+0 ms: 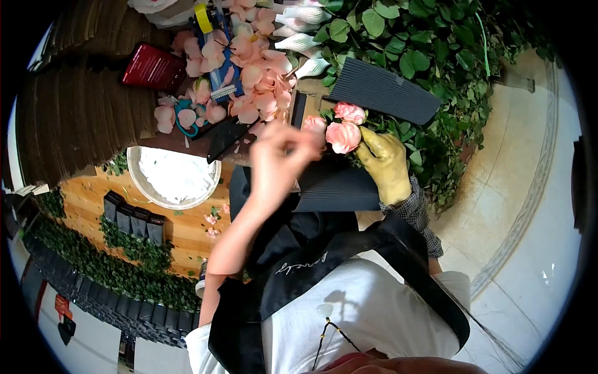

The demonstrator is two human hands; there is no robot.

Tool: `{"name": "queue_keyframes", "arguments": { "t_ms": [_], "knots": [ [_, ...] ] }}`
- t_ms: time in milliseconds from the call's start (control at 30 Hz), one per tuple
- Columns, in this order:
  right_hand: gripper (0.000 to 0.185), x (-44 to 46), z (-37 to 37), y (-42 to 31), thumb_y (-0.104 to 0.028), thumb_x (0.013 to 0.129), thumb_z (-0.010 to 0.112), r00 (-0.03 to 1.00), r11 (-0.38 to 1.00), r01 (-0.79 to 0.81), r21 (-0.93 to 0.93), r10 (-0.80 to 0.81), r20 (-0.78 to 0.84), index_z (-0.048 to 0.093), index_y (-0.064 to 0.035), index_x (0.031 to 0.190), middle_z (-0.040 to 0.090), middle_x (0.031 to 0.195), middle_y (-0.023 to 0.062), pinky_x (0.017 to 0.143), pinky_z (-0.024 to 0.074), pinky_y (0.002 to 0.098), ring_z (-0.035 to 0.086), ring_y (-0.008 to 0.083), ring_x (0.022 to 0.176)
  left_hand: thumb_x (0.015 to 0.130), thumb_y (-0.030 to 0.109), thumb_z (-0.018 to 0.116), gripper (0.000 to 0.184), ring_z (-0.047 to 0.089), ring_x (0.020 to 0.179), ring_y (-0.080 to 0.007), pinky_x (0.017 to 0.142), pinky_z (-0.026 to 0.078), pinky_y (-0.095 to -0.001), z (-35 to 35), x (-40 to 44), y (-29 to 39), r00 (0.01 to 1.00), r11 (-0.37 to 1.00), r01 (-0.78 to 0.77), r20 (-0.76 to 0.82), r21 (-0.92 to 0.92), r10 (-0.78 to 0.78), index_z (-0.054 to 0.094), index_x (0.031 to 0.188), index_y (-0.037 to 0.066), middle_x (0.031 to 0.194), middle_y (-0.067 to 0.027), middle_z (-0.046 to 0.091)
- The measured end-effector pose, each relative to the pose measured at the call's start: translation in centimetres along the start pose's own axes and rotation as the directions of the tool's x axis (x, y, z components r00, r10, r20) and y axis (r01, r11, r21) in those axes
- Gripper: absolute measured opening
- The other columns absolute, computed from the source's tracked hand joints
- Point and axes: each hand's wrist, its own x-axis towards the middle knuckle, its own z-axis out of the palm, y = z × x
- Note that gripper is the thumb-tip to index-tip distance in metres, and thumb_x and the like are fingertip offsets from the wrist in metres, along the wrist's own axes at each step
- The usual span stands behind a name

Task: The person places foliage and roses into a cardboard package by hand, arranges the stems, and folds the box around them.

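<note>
My right hand (385, 163), in a yellow glove, is closed round the pink roses (343, 137) just below their blooms. Another pink bloom (314, 124) lies at their left. Bare and blurred by motion, my left hand (283, 156) is beside that bloom with thumb and fingers pinched together. Whatever is between its fingertips is too smeared to make out. Loose pink petals (265, 84) are heaped beyond my left hand. A black ribbed board (385, 91) slants just behind the roses.
A red phone (153, 67) and teal-handled scissors (187, 129) are at the upper left. Below them stands a white tub (132, 163) with white pieces inside. White netted sleeves (299, 42) lie at the top, leafy stems (430, 37) at the upper right. Stacked brown sheets (75, 118) fill the left.
</note>
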Motion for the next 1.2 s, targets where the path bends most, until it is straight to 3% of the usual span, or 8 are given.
{"name": "queue_keyframes", "arguments": {
  "t_ms": [133, 233, 333, 400, 567, 733, 1033, 1200],
  "knots": [
    [0.024, 0.0, 0.3, 0.3, -0.012, 0.082, 0.073, 1.000, 1.000, -0.022, 0.023, 0.022, 0.006, 0.071, -0.0073, 0.105, 0.066, 0.074, 0.0111, 0.068, 0.0521, 0.0406, 0.064, 0.0285, 0.068, 0.104, 0.022, 0.054, 0.045, 0.058, 0.060, -0.0184, 0.060, 0.046, -0.0320, -3.3, -0.3, -3.2, 0.941, 0.940, 0.335, 0.018, 0.068, -0.337, 0.063, 0.071, -0.007, 0.069, -0.0112, 0.061],
    [0.023, 0.3, 0.2, 0.2, -0.015, 0.084, 0.072, 0.998, 1.000, -0.007, -0.029, 0.009, 0.062, 0.069, -0.0066, 0.105, 0.066, 0.076, 0.0100, 0.068, 0.0523, 0.0407, 0.064, 0.0279, 0.069, 0.090, 0.010, 0.065, 0.023, 0.065, 0.094, -0.0335, 0.082, 0.052, -0.0382, -0.6, 0.7, -4.3, 0.974, 0.970, -0.081, 0.223, 0.227, 0.029, 0.064, 0.109, -0.004, 0.102, -0.0159, 0.066],
    [0.023, 0.7, 0.0, 0.3, -0.016, 0.084, 0.071, 0.994, 0.995, 0.096, -0.036, -0.094, 0.056, 0.069, -0.0060, 0.104, 0.067, 0.076, 0.0101, 0.068, 0.0525, 0.0406, 0.064, 0.0282, 0.069, 0.083, 0.016, 0.073, 0.058, 0.060, 0.105, -0.0422, 0.095, 0.046, -0.0462, 2.3, 2.7, -7.1, 0.861, 0.844, -0.459, 0.374, 0.278, 0.345, 0.051, 0.134, 0.000, 0.113, -0.0212, 0.064],
    [0.021, 0.8, -0.1, 0.0, -0.017, 0.083, 0.072, 0.998, 0.996, 0.069, -0.058, -0.068, 0.015, 0.069, -0.0076, 0.102, 0.064, 0.070, 0.0084, 0.065, 0.0515, 0.0396, 0.064, 0.0266, 0.066, 0.080, 0.020, 0.076, 0.074, 0.060, 0.108, -0.0419, 0.095, 0.046, -0.0474, 3.4, 2.9, -7.6, 0.845, 0.881, -0.240, 0.534, 0.409, -0.018, 0.041, 0.142, 0.001, 0.115, -0.0226, 0.064],
    [0.014, 1.3, 2.6, 2.2, -0.027, 0.081, 0.074, 0.952, 0.899, 0.255, -0.355, -0.297, -0.069, 0.068, -0.0151, 0.087, 0.060, 0.061, 0.0021, 0.053, 0.0484, 0.0361, 0.061, 0.0200, 0.057, 0.082, 0.015, 0.076, 0.090, 0.069, 0.104, -0.0330, 0.089, 0.054, -0.0390, 3.8, 2.0, -9.1, 0.903, 0.983, -0.006, 0.423, 0.184, -0.074, 0.021, 0.151, -0.004, 0.115, -0.0217, 0.068],
    [0.024, 2.1, 9.1, 6.9, -0.031, 0.083, 0.072, 0.961, 0.876, 0.247, -0.414, -0.276, -0.012, 0.064, -0.0139, 0.068, 0.062, 0.057, 0.0048, 0.050, 0.0508, 0.0368, 0.063, 0.0221, 0.054, 0.087, 0.007, 0.072, 0.086, 0.068, 0.104, -0.0223, 0.090, 0.054, -0.0339, 3.5, 1.1, -8.7, 0.903, 0.995, 0.066, 0.420, 0.072, -0.090, 0.017, 0.152, -0.005, 0.121, -0.0191, 0.065],
    [0.018, 2.1, 6.0, 5.2, -0.031, 0.090, 0.065, 0.967, 0.965, 0.110, -0.240, -0.048, 0.251, 0.069, -0.0134, 0.093, 0.069, 0.079, 0.0072, 0.060, 0.0562, 0.0416, 0.068, 0.0287, 0.074, 0.076, 0.024, 0.085, 0.050, 0.046, 0.126, -0.0421, 0.103, 0.042, -0.0484, 4.5, 4.0, -6.6, 0.944, 0.725, -0.315, 0.281, 0.613, 0.173, 0.064, 0.116, 0.002, 0.136, -0.0239, 0.045],
    [0.023, 1.7, 5.2, 4.4, -0.034, 0.089, 0.066, 0.969, 0.956, 0.114, -0.269, -0.048, 0.242, 0.069, -0.0124, 0.096, 0.070, 0.084, 0.0076, 0.067, 0.0564, 0.0421, 0.069, 0.0283, 0.080, 0.076, 0.026, 0.084, 0.046, 0.037, 0.135, -0.0454, 0.108, 0.036, -0.0523, 6.6, 3.4, -10.7, 0.965, 0.833, -0.261, 0.164, 0.488, 0.206, 0.068, 0.113, 0.004, 0.149, -0.0259, 0.033]
  ]
}}
